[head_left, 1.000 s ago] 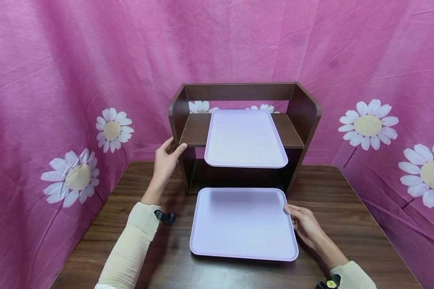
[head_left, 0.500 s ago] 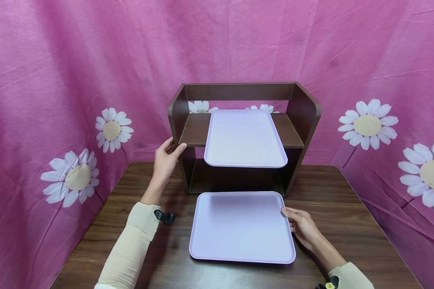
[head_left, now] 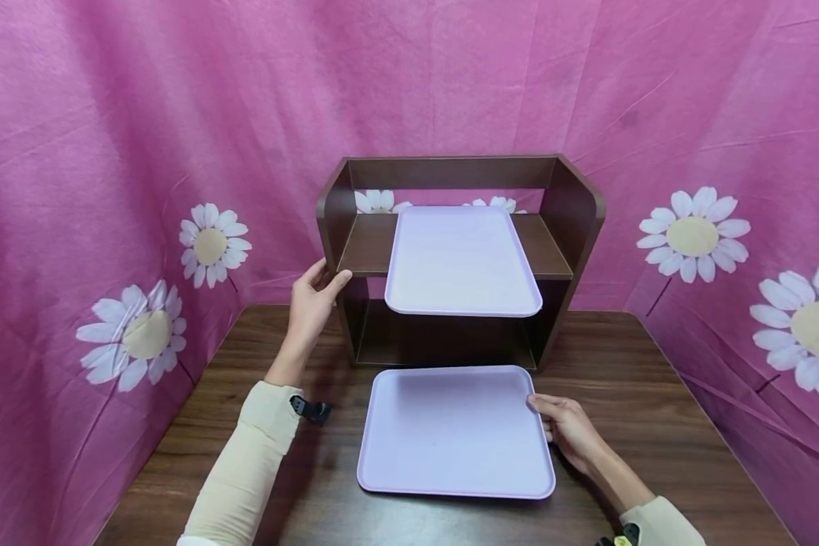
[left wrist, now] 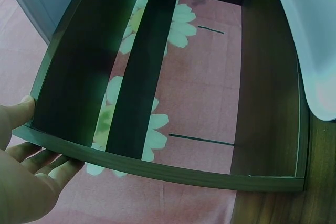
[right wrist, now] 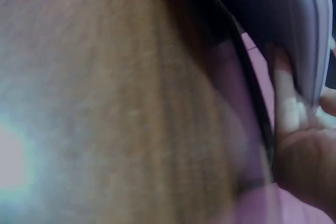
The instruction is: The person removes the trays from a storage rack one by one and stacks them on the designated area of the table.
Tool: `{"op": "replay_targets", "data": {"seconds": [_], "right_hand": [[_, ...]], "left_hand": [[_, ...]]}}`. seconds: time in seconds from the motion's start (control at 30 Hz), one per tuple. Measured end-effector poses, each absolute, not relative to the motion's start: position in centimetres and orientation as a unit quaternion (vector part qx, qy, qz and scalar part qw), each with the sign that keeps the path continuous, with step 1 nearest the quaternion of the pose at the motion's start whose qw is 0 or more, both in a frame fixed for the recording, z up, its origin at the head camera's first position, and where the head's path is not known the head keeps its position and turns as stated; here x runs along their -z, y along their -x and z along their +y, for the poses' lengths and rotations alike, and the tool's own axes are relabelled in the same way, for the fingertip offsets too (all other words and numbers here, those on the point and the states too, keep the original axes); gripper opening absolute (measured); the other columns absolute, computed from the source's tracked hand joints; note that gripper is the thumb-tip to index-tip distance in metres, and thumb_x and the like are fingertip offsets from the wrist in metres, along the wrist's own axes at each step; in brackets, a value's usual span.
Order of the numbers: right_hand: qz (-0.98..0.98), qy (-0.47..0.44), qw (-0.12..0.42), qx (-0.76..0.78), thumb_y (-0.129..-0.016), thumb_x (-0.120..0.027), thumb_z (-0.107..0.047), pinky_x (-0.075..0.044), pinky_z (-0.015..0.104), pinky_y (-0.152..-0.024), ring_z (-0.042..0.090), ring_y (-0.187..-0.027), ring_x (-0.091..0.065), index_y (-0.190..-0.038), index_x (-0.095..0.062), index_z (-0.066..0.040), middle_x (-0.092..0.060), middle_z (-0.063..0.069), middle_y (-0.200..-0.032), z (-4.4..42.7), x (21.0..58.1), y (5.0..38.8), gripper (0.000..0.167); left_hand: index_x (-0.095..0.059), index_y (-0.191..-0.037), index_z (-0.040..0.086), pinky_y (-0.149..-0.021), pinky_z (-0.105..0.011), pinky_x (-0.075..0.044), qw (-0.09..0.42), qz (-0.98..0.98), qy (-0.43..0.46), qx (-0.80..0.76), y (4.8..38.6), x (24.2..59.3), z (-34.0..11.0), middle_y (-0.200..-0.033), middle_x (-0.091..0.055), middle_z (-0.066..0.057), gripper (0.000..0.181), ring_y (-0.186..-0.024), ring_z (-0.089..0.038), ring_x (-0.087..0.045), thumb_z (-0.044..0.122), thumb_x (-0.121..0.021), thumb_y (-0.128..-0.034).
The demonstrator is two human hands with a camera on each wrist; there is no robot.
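A dark brown two-tier shelf (head_left: 576,208) stands at the back of the table. My left hand (head_left: 309,309) grips its left side panel (left wrist: 173,171), thumb on the front edge and fingers around the outer side. In front of the shelf, my right hand (head_left: 575,431) pinches a lavender rectangular tray (head_left: 456,434) by its right edge, thumb above and fingers (right wrist: 286,87) underneath. The tray carries nothing. In the right wrist view its underside shows above the table. A second lavender tray (head_left: 462,262) lies on the upper tier, its front part jutting past the shelf's edge.
The brown wood-grain table (head_left: 641,394) extends to both sides of the shelf. Pink curtain (head_left: 450,76) with daisies hangs behind and at the sides. The shelf's lower tier (head_left: 444,345) is open at the front, beneath the jutting tray.
My right hand has drawn the lower tray slightly toward me and a little left, away from the shelf. The left hand, shelf and upper tray stay in place.
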State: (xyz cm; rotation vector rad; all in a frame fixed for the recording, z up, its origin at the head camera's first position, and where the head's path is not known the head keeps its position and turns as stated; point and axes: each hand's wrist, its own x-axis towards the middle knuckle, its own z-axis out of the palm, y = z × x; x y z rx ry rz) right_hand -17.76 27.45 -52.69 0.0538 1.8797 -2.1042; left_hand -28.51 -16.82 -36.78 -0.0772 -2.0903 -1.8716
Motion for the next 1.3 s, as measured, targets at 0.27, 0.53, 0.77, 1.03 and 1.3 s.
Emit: {"op": "replay_targets", "data": {"seconds": [0.27, 0.53, 0.77, 1.03, 1.3], "right_hand": [[0.815, -0.028, 0.087, 0.572, -0.107, -0.061, -0.017, -0.063, 0.036, -0.060, 0.015, -0.071, -0.073, -0.134, -0.063, 0.018, -0.078, 0.011, -0.087, 26.2, 51.2, 17.6, 0.044], [0.891, -0.041, 0.037, 0.451, -0.101, -0.071, -0.017, -0.058, 0.034, -0.050, 0.017, -0.051, -0.064, -0.116, -0.079, 0.003, -0.069, 0.002, -0.066, 25.7, 51.0, 17.2, 0.027], [0.905, -0.038, 0.020, 0.424, -0.098, -0.074, -0.015, -0.058, 0.032, -0.047, 0.015, -0.049, -0.066, -0.115, -0.079, 0.005, -0.070, 0.003, -0.066, 25.3, 51.3, 17.1, 0.027], [0.921, -0.032, -0.001, 0.388, -0.097, -0.074, -0.012, -0.056, 0.031, -0.045, 0.015, -0.047, -0.064, -0.110, -0.079, 0.004, -0.073, 0.005, -0.074, 25.0, 51.8, 17.2, 0.021], [0.941, -0.017, -0.032, 0.338, -0.094, -0.075, -0.010, -0.049, 0.028, -0.051, 0.011, -0.048, -0.059, -0.107, -0.077, 0.001, -0.065, -0.001, -0.071, 24.6, 51.6, 17.2, 0.017]], "left_hand": [[-0.061, -0.150, 0.008, -0.062, -0.017, -0.050, 0.172, -0.734, 0.027, 0.657, 28.5, 36.8, -16.7, -0.140, -0.070, -0.016, 0.058, -0.095, -0.002, -0.065, 0.025, -0.080, -0.0981], [-0.061, -0.150, 0.008, -0.061, -0.016, -0.050, 0.169, -0.730, 0.028, 0.661, 28.5, 36.8, -16.7, -0.139, -0.070, -0.017, 0.057, -0.092, -0.002, -0.066, 0.025, -0.080, -0.0983], [-0.061, -0.150, 0.009, -0.065, -0.019, -0.053, 0.167, -0.736, 0.024, 0.656, 28.5, 36.7, -16.7, -0.140, -0.070, -0.016, 0.058, -0.094, -0.001, -0.066, 0.027, -0.080, -0.0985], [-0.062, -0.150, 0.009, -0.066, -0.021, -0.055, 0.171, -0.737, 0.024, 0.653, 28.6, 36.9, -16.8, -0.140, -0.070, -0.016, 0.057, -0.094, -0.002, -0.066, 0.027, -0.080, -0.0984], [-0.062, -0.149, 0.009, -0.066, -0.021, -0.054, 0.171, -0.734, 0.025, 0.657, 28.6, 36.9, -16.8, -0.140, -0.070, -0.016, 0.056, -0.094, -0.001, -0.066, 0.027, -0.080, -0.0984]]}}
